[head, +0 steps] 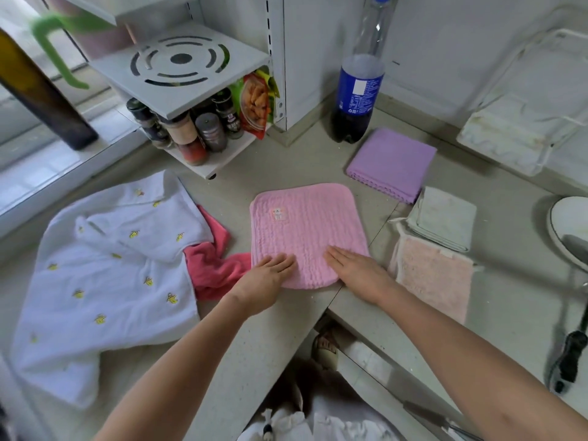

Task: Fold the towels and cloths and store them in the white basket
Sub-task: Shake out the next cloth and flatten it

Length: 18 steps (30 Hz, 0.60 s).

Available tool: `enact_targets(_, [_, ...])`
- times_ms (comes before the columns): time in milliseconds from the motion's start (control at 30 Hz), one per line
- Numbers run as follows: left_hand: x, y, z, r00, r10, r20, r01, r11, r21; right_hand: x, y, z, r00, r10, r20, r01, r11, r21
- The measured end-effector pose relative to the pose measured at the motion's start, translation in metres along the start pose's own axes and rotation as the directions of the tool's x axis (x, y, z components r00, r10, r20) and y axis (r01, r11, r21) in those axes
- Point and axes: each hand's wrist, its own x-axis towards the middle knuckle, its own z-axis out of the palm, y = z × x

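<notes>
From the head camera, a square pink quilted cloth (305, 230) with a small sewn label lay flat on the pale speckled stone table (254, 338), at the inner corner of its L-shaped edge. The left hand (267, 275) rested palm down on the cloth's near left corner, its grip wide, fingers straight and together, holding nothing. The right hand (356, 265) pressed flat on the near right part of the same cloth, its grip likewise wide with straight fingers.

To the left, a large white towel with small yellow embroidered figures (108, 275) lay rumpled and unfolded, partly covering a crumpled coral-red cloth (216, 268) that touched the pink cloth's left edge. Beyond and to the right, a folded lilac cloth (391, 163) sat near a dark soda bottle with a blue label (358, 100). Just right of the pink cloth, a folded pale green cloth (442, 221) lay on the far end of a flat peach terry cloth (436, 278).

A white shelf rack (181, 68) holding spice jars (187, 135) stood at the back. A white wire-and-plastic rack (521, 122) stood at the far right; whether it was the basket could not be told. A white plate (569, 224) showed at the right edge.
</notes>
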Motion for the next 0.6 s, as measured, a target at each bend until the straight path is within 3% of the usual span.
enact_targets(100, [-0.003, -0.002, -0.015, 0.995, -0.038, -0.091, 0.005, 0.943, -0.334, 0.001, 0.006, -0.003, 0.995, -0.067, 0.067, 0.074, 0.992, -0.099])
enact_targets(233, [-0.009, -0.019, -0.031, 0.991, -0.130, -0.010, 0.108, 0.862, -0.496, -0.002, 0.021, -0.016, 0.996, -0.054, 0.067, 0.057, 0.998, -0.034])
enact_targets(333, [-0.006, -0.036, -0.040, 0.982, -0.187, 0.007, 0.162, 0.828, -0.537, 0.005, 0.029, -0.039, 0.992, 0.057, 0.112, -0.070, 0.990, 0.118])
enact_targets(433, [0.005, -0.045, -0.054, 0.938, -0.346, -0.019, 0.253, 0.722, -0.644, 0.015, 0.040, -0.057, 0.987, 0.159, -0.013, -0.144, 0.923, 0.357])
enact_targets(533, [0.021, -0.052, -0.067, 0.854, -0.512, -0.090, 0.266, 0.578, -0.771, 0.028, 0.053, -0.064, 0.918, 0.349, -0.187, -0.178, 0.785, 0.594])
enact_targets(600, [0.032, -0.054, -0.072, 0.791, -0.602, -0.111, 0.293, 0.531, -0.795, 0.040, 0.057, -0.064, 0.856, 0.468, -0.220, -0.212, 0.706, 0.676])
